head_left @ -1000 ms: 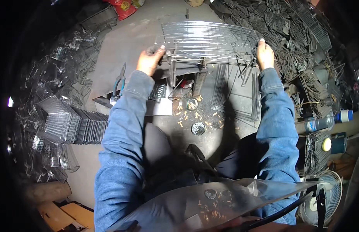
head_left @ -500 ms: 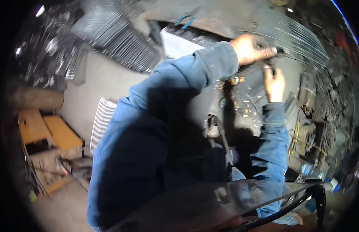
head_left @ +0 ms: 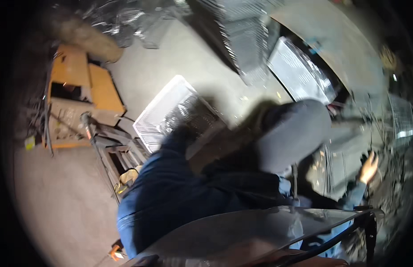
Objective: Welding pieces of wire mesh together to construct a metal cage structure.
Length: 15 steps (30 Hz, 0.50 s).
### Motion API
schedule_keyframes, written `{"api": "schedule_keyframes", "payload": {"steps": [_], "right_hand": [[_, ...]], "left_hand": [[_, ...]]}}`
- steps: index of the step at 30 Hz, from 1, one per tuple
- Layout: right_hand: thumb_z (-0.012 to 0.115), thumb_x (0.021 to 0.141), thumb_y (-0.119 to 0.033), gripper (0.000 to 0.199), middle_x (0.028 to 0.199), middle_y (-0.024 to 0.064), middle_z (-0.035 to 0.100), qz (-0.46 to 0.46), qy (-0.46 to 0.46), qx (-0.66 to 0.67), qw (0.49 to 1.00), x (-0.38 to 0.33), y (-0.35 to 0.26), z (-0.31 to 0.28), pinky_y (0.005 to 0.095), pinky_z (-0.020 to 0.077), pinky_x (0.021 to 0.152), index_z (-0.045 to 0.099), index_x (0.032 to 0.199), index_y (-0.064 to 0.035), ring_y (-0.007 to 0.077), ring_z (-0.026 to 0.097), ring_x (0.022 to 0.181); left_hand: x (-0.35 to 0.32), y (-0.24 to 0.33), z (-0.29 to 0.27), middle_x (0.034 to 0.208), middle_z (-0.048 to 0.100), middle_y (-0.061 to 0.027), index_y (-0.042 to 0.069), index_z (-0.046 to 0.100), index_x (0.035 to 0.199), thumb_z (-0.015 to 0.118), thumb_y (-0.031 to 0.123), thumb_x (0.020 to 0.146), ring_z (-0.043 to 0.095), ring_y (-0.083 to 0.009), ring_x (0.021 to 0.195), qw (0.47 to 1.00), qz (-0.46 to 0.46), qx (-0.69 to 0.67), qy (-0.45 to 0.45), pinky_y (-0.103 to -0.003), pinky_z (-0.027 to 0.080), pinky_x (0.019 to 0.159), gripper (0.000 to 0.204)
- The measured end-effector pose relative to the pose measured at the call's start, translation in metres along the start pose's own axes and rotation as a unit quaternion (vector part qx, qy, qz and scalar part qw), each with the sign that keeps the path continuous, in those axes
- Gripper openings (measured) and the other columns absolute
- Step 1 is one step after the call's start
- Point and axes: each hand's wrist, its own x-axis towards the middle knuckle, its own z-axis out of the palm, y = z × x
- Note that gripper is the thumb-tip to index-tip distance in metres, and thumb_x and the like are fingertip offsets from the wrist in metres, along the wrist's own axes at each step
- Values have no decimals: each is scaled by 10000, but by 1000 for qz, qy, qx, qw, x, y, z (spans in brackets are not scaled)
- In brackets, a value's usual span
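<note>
My left arm, in a blue sleeve point(head_left: 164, 171), reaches out to a white-edged ribbed panel or stack point(head_left: 158, 116) on the floor. The left hand is lost in dark shadow and blur over the panel's near side, so its fingers do not show. Far to the right, my right hand point(head_left: 370, 169) is raised with fingers bent beside a small dark object point(head_left: 364, 158). It seems to hold this object, whose kind is too blurred to name. A grey rounded shape point(head_left: 300, 133) stands between my two arms.
An orange and tan machine casing point(head_left: 106, 86) stands at the left, with a dark metal frame point(head_left: 122, 155) beside it. Ribbed dark panels point(head_left: 244, 38) lie at the back. A bright ribbed stack point(head_left: 300, 73) sits by a large metal sheet point(head_left: 344, 40). A clear visor point(head_left: 260, 222) crosses the lower edge.
The view has swung to the left. My left hand has left the work beside my right hand and gone down to the white-edged panel; the right hand now lies farther right in the picture.
</note>
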Motion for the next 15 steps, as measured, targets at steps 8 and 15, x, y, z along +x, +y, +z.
{"api": "schedule_keyframes", "payload": {"steps": [8, 15], "right_hand": [[496, 924, -381, 556, 1165, 131, 573, 116, -49, 211, 969, 11, 26, 1, 300, 536, 615, 383, 1306, 6, 236, 653, 822], [523, 908, -393, 644, 1181, 179, 555, 59, -16, 96, 994, 43, 60, -7, 297, 538, 643, 331, 1341, 43, 237, 649, 837]], "left_hand": [[-47, 48, 44, 1382, 378, -164, 142, 445, 1316, 380, 339, 895, 351, -295, 1286, 941, -280, 8, -189, -395, 282, 1082, 469], [24, -37, 182, 1320, 445, -197, 159, 430, 1334, 370, 512, 858, 379, -355, 1257, 964, -236, 68, -99, -466, 252, 1064, 595]]}}
